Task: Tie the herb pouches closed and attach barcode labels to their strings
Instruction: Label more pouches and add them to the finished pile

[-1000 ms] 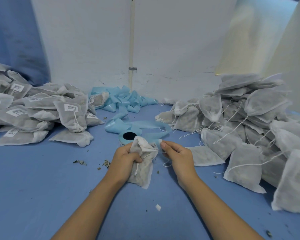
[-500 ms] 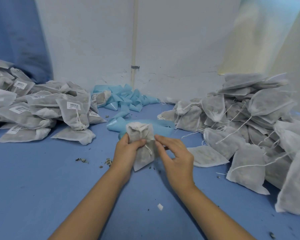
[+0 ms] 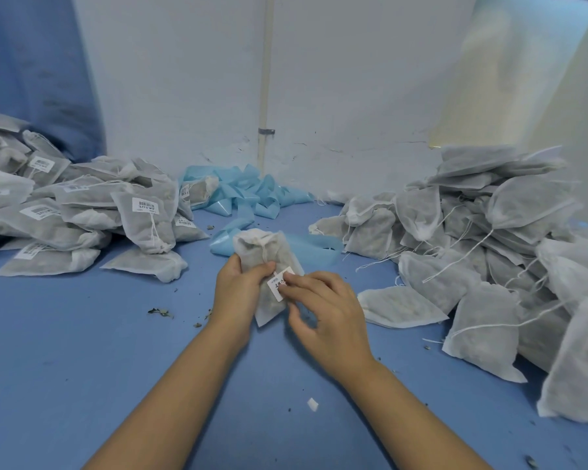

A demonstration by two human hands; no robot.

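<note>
Pouch (image 3: 269,266) sits upright in left hand (image 3: 240,288), gripped mid-body just above the blue table (image 3: 82,351), prob. to steady it while right hand (image 3: 323,310) pinches a small white label (image 3: 279,284) against its front by the string (image 3: 263,249). Label shows dark print w/ handwriting-like marks, too small to read; barcode stickers on left pile (image 3: 82,212) equally illegible.

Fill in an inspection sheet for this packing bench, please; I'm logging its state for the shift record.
Surface: blue table, specks of dried herb.
Job's things: pouch held upright, neck gathered; small white label at its front. Labelled pouches piled left, unlabelled pouches piled right.
Clutter: blue backing strips, white paper scrap.
Grippers: left hand grips the pouch; right hand pinches the label.
Cables: nothing seen.
Surroundings: white wall with a thin pipe, blue cloth at left.
</note>
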